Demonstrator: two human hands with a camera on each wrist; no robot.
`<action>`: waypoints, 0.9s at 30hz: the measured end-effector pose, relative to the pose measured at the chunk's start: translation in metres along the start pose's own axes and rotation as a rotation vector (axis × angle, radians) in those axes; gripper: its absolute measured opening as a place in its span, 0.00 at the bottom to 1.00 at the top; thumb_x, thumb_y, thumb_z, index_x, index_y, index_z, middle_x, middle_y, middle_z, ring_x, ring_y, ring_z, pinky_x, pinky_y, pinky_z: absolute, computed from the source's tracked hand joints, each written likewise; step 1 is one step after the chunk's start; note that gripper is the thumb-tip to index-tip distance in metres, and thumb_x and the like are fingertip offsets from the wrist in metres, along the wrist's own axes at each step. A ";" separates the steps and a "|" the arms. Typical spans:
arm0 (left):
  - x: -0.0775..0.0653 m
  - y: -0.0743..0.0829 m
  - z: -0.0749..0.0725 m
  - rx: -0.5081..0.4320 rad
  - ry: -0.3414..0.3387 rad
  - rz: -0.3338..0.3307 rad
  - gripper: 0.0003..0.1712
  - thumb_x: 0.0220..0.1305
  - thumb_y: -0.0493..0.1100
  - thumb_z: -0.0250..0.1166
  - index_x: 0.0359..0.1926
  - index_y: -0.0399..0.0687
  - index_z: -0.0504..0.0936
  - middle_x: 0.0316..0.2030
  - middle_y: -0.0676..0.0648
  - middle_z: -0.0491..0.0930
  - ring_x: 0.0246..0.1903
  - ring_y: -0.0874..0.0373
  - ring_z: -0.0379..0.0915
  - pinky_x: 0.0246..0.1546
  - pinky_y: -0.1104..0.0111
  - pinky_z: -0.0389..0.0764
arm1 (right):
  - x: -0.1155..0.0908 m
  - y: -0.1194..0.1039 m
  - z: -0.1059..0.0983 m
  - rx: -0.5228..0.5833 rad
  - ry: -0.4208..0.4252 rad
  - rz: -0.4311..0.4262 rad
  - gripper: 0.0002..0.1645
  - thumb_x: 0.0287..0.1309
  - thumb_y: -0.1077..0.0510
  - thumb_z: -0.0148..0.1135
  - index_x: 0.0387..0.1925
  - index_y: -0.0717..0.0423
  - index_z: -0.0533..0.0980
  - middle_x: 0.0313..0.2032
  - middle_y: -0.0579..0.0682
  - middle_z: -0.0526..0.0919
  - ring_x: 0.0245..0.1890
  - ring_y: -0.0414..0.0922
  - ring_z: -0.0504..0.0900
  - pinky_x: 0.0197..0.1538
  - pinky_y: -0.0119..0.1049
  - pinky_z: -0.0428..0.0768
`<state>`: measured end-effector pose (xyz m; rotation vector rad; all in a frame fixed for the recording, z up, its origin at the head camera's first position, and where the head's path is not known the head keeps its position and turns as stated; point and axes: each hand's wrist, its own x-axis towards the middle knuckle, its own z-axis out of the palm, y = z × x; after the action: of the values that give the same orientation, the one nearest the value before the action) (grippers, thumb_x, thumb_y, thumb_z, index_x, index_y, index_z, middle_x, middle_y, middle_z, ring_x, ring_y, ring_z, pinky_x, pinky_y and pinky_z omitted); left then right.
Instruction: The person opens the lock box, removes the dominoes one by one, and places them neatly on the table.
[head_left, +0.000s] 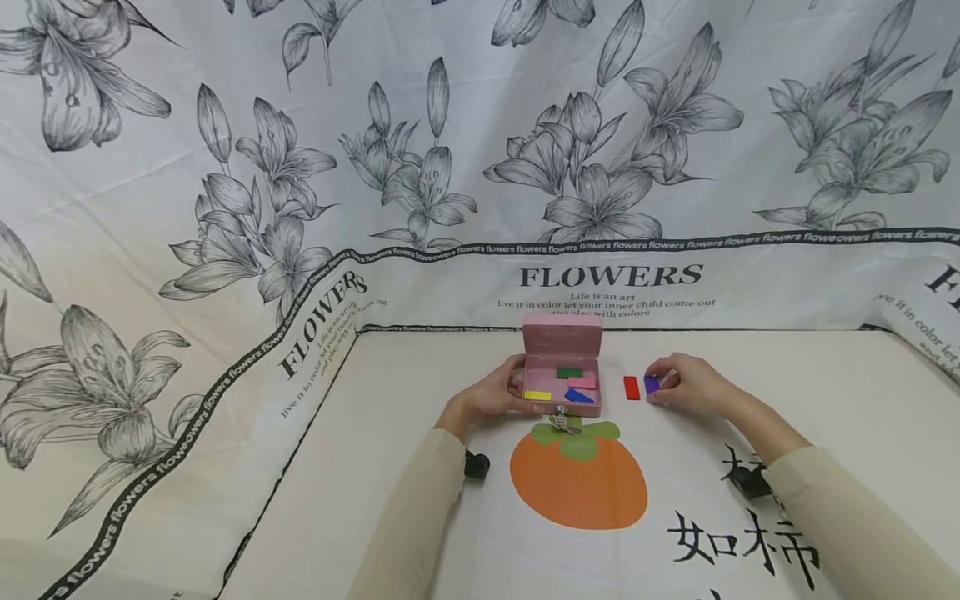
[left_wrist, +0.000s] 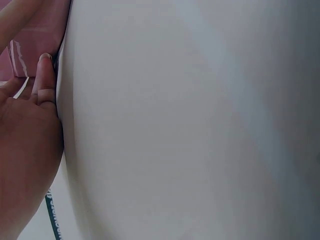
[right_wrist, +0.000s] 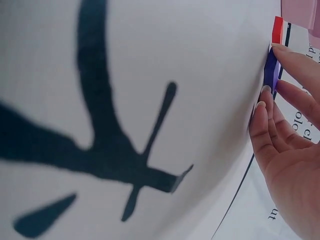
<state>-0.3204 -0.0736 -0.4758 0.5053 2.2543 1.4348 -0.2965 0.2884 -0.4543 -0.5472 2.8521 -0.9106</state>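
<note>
A pink metal box [head_left: 562,410] stands with its lid raised, a small latch with keys [head_left: 562,421] at its front. Inside lie a green block [head_left: 569,372], a pink block [head_left: 582,383], a yellow block [head_left: 537,396] and a blue block [head_left: 578,396]. My left hand [head_left: 491,388] grips the box by its left side, with fingertips on its wall in the left wrist view. To the right of the box, my right hand [head_left: 693,385] pinches a purple block [right_wrist: 271,70] at the table surface. Beside it lies a red block [head_left: 632,388].
The white tablecloth [head_left: 360,467] bears a printed orange persimmon [head_left: 577,487] and black characters [head_left: 746,542]. Behind the box rises a flower-printed cloth [head_left: 450,287]. Black wrist cameras show near the left sleeve [head_left: 420,508] and the right sleeve [head_left: 847,508].
</note>
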 end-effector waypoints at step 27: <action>0.001 0.000 -0.001 -0.002 -0.009 0.006 0.58 0.54 0.36 0.80 0.79 0.52 0.54 0.45 0.45 0.77 0.42 0.53 0.71 0.51 0.64 0.74 | -0.003 -0.005 -0.003 -0.011 -0.030 -0.004 0.37 0.56 0.55 0.77 0.60 0.72 0.73 0.45 0.62 0.80 0.39 0.48 0.81 0.45 0.46 0.82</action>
<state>-0.3217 -0.0738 -0.4761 0.5170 2.2453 1.4349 -0.2928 0.2872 -0.4493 -0.5634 2.8317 -0.8798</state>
